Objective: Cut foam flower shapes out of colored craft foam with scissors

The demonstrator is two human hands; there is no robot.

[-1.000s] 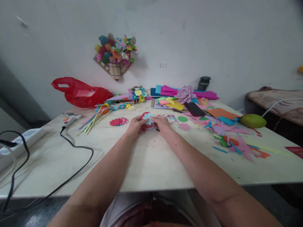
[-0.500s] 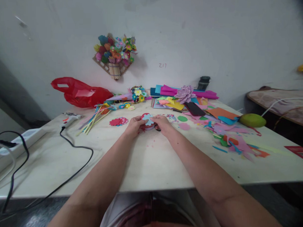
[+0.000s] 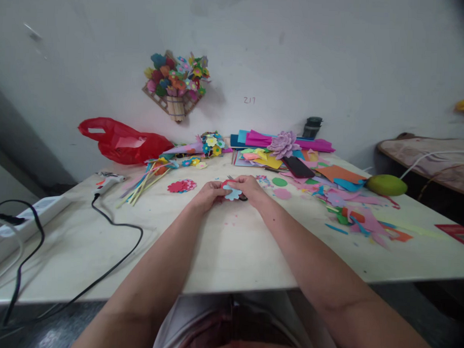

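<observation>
Both hands meet over the middle of the table. My left hand [image 3: 209,194] pinches the left edge of a light blue paper flower [image 3: 233,194] laid over red paper [image 3: 226,184]. From the other side, my right hand [image 3: 250,188] has its fingers closed on the same blue flower. A dark scissors handle [image 3: 244,198] shows beneath my right hand; whether it is held or lies on the table, I cannot tell. Left of the hands is a pile of red and patterned paper flowers [image 3: 182,186]. Small pink paper bits [image 3: 230,223] lie in front.
A glue gun [image 3: 109,182] with a black cord lies left, near a power strip [image 3: 32,215]. Further back are a red bag [image 3: 130,142] and paper strips [image 3: 146,183]. A phone [image 3: 298,167], paper scraps [image 3: 363,221] and a green oval object [image 3: 387,185] are right.
The light blue flower has shifted slightly down and toward the right, turning in my fingers. Less red paper shows above it, and the scissors' blades now show behind. Both hands stay nearly in place.
</observation>
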